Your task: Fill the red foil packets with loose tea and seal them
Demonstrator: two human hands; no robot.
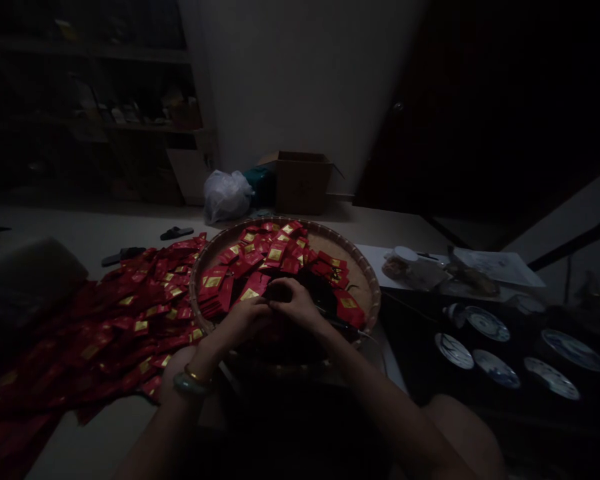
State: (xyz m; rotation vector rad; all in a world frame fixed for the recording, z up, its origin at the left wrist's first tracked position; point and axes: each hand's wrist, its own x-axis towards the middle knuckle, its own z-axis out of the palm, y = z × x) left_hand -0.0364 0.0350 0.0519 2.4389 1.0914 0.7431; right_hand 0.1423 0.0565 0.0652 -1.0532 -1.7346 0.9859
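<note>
My left hand and my right hand meet over a round woven bamboo tray. Fingertips of both are pinched together, almost touching. Whatever lies between them is too dark and small to make out. Just beyond the fingers is a red packet with a gold label; I cannot tell whether it is held. More red packets are heaped in the far and left parts of the tray. Dark loose material shows beside my right hand. A dark, pen-like tool lies near my right wrist.
A large pile of red packets covers the floor at left, near dark slippers. Behind the tray stand a white plastic bag and an open cardboard box. Patterned dishes and a lidded jar are at right.
</note>
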